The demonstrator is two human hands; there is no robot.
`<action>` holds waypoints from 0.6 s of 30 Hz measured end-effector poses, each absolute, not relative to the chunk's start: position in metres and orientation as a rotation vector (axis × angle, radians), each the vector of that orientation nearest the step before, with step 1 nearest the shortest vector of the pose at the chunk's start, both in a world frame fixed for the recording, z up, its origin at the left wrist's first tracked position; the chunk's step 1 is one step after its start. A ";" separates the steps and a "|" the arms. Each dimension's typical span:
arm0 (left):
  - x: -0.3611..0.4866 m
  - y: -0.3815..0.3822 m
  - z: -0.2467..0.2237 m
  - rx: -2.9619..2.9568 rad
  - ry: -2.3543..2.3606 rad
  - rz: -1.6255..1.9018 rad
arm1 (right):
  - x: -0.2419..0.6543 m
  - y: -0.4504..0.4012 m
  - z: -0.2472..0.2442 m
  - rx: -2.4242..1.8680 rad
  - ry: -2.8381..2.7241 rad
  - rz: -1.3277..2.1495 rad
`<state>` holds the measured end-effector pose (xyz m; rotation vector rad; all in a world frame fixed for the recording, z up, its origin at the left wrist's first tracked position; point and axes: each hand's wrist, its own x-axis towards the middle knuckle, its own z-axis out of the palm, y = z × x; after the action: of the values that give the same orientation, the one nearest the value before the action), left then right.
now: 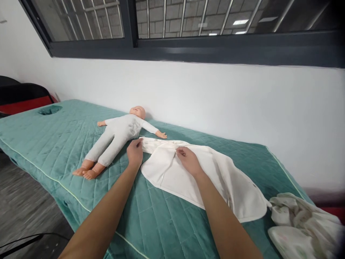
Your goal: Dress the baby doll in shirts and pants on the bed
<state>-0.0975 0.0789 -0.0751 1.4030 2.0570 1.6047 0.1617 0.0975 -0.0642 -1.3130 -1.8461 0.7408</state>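
Observation:
A white baby wrap (172, 172) lies partly folded on the green quilted bed cover. At its left end, my left hand (134, 151) is closed, pinching a narrow patterned flap of the cloth. My right hand (188, 159) is closed too, its fingertips pinching the cloth near the middle of the upper edge. Left of the wrap, a baby doll (118, 135) in a pale grey-white suit rests on its back, arms spread and feet toward the lower left. The doll's outstretched hand lies just above the wrap's left end.
A crumpled pale cloth (304, 223) lies at the bed's right end. The green bed cover (153, 216) has a face hole (50, 109) at far left. A white wall (215, 97) and barred window stand behind. A black and red chair (25, 97) is at left.

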 end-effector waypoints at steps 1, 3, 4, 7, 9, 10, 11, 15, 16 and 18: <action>-0.098 0.080 -0.077 1.419 2.055 1.607 | 0.162 0.097 -0.064 -1.316 -1.850 0.729; -0.099 0.082 -0.079 1.451 2.062 1.608 | 0.161 0.097 -0.064 -1.320 -1.855 0.699; -0.099 0.082 -0.080 1.462 2.071 1.608 | 0.161 0.097 -0.065 -1.321 -1.858 0.683; -0.097 0.081 -0.079 1.519 2.114 1.616 | 0.160 0.096 -0.064 -1.316 -1.877 0.632; -0.094 0.078 -0.077 1.611 2.123 1.629 | 0.159 0.095 -0.063 -1.306 -1.905 0.600; -0.092 0.076 -0.075 1.678 2.114 1.625 | 0.158 0.093 -0.062 -1.310 -1.942 0.573; -0.089 0.074 -0.074 1.755 2.092 1.603 | 0.157 0.092 -0.061 -1.327 -1.995 0.535; -0.080 0.069 -0.071 2.040 2.016 1.280 | 0.156 0.087 -0.054 -1.543 -2.241 0.330; -0.079 0.068 -0.071 2.084 2.019 1.187 | 0.156 0.087 -0.053 -1.596 -2.274 0.295; -0.077 0.069 -0.070 2.140 2.033 1.058 | 0.156 0.088 -0.052 -1.656 -2.324 0.245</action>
<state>-0.0771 0.0691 -0.0703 2.1396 2.0328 1.0579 0.1564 0.0881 -0.0523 -1.6560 -2.3243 0.2447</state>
